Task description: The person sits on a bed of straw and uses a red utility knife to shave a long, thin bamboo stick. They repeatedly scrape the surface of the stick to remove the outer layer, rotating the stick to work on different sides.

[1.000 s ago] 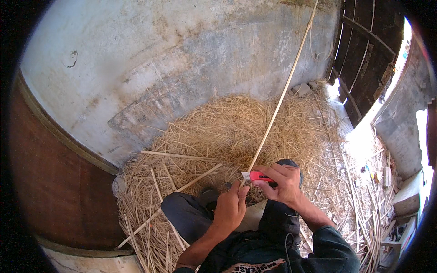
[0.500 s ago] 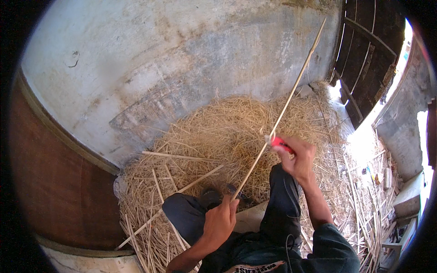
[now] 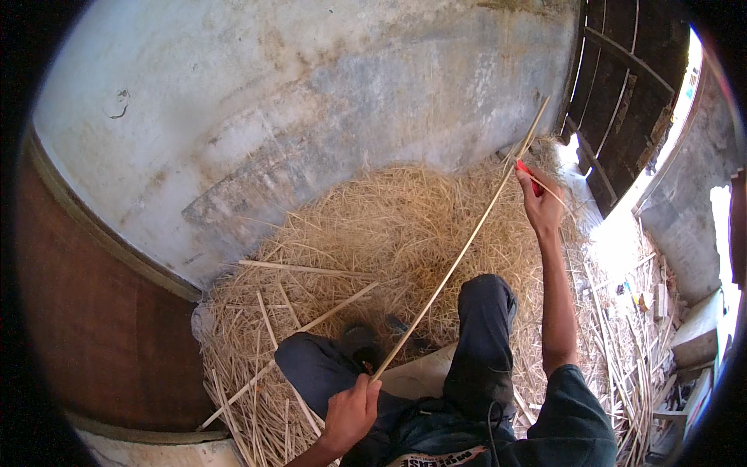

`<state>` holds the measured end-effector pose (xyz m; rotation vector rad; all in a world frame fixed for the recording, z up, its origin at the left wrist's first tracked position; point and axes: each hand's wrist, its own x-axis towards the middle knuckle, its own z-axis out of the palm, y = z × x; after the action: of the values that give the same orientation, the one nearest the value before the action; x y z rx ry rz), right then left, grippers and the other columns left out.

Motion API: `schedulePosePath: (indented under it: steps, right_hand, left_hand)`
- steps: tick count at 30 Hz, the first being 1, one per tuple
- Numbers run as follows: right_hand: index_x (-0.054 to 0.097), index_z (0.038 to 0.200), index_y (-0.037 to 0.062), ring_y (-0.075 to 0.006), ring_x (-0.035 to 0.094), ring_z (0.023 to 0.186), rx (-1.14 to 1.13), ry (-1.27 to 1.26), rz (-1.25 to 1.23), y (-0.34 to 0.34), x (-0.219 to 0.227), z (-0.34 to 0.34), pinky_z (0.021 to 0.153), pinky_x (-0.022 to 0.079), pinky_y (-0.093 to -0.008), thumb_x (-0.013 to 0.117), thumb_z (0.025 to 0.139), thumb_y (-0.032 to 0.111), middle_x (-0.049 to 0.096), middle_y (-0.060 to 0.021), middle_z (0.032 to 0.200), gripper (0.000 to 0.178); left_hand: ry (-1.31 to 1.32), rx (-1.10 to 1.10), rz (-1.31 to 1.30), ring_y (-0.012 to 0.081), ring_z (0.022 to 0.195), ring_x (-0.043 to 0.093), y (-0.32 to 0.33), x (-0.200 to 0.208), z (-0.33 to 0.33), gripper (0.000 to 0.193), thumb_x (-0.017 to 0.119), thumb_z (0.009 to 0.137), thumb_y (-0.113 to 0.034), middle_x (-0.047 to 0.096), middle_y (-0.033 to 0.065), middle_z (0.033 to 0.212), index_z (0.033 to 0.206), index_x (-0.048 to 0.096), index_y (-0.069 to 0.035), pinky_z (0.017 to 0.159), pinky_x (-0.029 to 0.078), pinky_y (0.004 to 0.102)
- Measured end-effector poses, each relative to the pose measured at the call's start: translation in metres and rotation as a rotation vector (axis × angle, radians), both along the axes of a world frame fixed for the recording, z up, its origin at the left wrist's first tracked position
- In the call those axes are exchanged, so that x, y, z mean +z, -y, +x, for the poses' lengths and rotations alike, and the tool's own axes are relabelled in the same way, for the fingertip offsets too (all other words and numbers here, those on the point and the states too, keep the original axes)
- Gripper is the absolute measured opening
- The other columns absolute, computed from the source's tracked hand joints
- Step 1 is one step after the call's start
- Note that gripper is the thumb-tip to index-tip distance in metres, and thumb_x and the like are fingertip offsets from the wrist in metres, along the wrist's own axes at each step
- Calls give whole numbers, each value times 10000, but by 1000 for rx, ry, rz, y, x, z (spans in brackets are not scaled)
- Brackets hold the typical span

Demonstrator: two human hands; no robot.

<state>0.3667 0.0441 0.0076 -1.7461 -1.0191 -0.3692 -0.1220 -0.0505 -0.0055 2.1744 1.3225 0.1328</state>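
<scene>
My left hand is closed round the near end of a long, thin bamboo strip above my left thigh. The strip slants away up and to the right, its far end in front of the wall. My right hand, arm stretched out, grips a red-handled knife against the strip near that far end. The blade is too small to make out. A thin pale shaving sticks out beside my right fingers.
A heap of straw-like shavings covers the floor up to the stained wall. Loose strips lie by my left knee, more on the right. A dark slatted wooden door stands at the far right, a brown panel at left.
My right hand has slid the knife up and away along the strip, toward its far end. My left hand has shifted slightly down and left, and the strip's far tip is lower.
</scene>
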Motion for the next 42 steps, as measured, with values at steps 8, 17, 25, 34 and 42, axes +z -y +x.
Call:
schedulePosePath:
  steps: [8, 17, 25, 34, 42]
  right_hand:
    - [726, 1169, 2, -71, 460, 693, 445, -426, 230, 17, 4, -24, 593, 363, -252, 611, 1064, 367, 535, 49, 801, 397]
    - [737, 1146, 20, -66, 452, 647, 501, -425, 185, 42, 47, -77, 561, 356, -251, 622, 1056, 348, 503, 45, 728, 358]
    - [761, 1097, 101, -226, 708, 659, 632, 117, -74, 81, 12, -174, 571, 550, -332, 846, 830, 224, 727, -76, 828, 306]
    - [767, 1070, 130, -202, 661, 584, 566, 284, -44, 82, 4, -186, 521, 513, -322, 868, 780, 277, 676, -14, 748, 341]
    - [770, 1059, 149, -190, 635, 550, 514, 362, -29, 77, 8, -176, 503, 499, -327, 867, 764, 334, 632, 2, 702, 362]
  left_hand:
    - [306, -78, -182, 174, 619, 568, -45, -5, -21, 387, 605, 1063, -395, 592, 88, 720, 1169, 607, -23, 588, 442, 376]
    - [479, -130, -259, 124, 562, 365, -61, 1, 19, 362, 472, 1127, -359, 409, 17, 644, 1060, 605, -29, 548, 323, 373]
    - [626, -157, -358, 155, 614, 442, -63, -2, 62, 395, 445, 1133, -372, 494, 67, 698, 1048, 581, -10, 579, 372, 380]
    - [688, -128, -334, 131, 632, 452, -61, 4, 80, 441, 428, 1138, -371, 501, 47, 705, 954, 566, 6, 584, 391, 341]
    - [672, -95, -248, 92, 558, 395, -54, 11, 80, 517, 390, 1144, -408, 416, -8, 631, 790, 511, -51, 519, 331, 310]
